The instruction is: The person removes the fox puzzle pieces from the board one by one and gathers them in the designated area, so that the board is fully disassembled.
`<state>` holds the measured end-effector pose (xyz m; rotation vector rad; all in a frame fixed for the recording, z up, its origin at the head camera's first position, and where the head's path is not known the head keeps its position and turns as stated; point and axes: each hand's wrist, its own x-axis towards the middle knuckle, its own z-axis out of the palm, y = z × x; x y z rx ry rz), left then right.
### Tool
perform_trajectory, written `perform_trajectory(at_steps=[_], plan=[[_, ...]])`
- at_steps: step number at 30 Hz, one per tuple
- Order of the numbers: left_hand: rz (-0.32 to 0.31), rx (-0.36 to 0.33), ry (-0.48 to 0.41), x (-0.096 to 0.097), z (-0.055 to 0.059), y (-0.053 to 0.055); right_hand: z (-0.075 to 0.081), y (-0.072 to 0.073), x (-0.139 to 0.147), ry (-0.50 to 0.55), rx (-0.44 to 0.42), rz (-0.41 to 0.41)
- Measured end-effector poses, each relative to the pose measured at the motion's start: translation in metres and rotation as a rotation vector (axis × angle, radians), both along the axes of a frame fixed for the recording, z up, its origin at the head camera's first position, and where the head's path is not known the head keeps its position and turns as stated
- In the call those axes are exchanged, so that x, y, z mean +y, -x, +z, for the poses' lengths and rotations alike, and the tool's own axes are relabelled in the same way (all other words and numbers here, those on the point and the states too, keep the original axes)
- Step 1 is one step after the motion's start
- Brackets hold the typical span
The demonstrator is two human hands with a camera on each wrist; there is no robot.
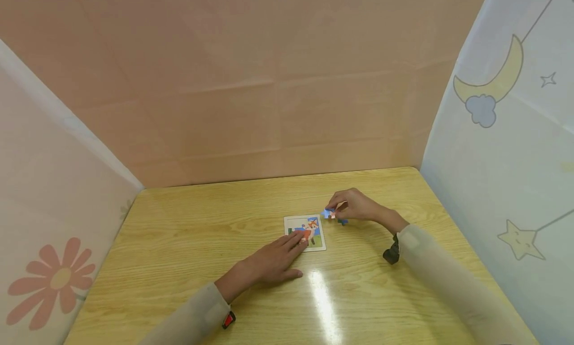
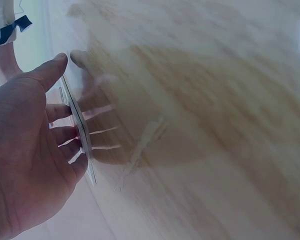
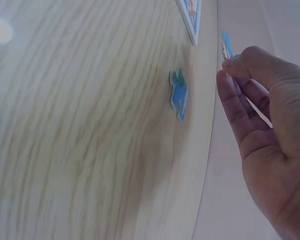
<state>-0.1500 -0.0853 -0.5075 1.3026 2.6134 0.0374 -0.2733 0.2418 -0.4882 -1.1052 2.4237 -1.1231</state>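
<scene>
Near the middle of the table lies a square jigsaw board with a pale rim, partly filled with a picture of an animal in orange. My left hand rests its straight fingers on the board's near left part, covering some of the picture; the thumb is spread away over the table. Just beyond the board's right edge, my right hand pinches a jigsaw piece between thumb and fingertips, blue with some pinkish white. Below that hand a loose blue and green jigsaw piece lies on the wood.
The wooden table is enclosed by a plain brownish sheet at the back and patterned cloth walls at the sides. Light glares on the tabletop in front of the board. Dark straps circle both wrists.
</scene>
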Motion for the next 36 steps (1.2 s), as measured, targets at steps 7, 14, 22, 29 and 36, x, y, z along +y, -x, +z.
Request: perform_trajectory(at_steps=[7,14,22,29,36], plan=[[-0.005,-0.015,-0.031,0.000,0.000,0.000,0.002,-0.004,0.019,-0.020,0.025,-0.030],[-0.014,-0.014,-0.034,-0.001,-0.002,0.000,0.001,-0.007,0.040,-0.039,0.023,-0.059],[0.001,-0.022,-0.024,0.000,-0.001,0.000,0.003,-0.010,0.057,-0.035,0.039,-0.068],[0.006,-0.024,-0.019,0.000,0.001,-0.001,0.003,-0.013,0.068,-0.060,0.070,-0.068],[0.001,-0.034,-0.022,0.000,0.002,0.000,0.000,-0.013,0.073,-0.085,0.058,-0.082]])
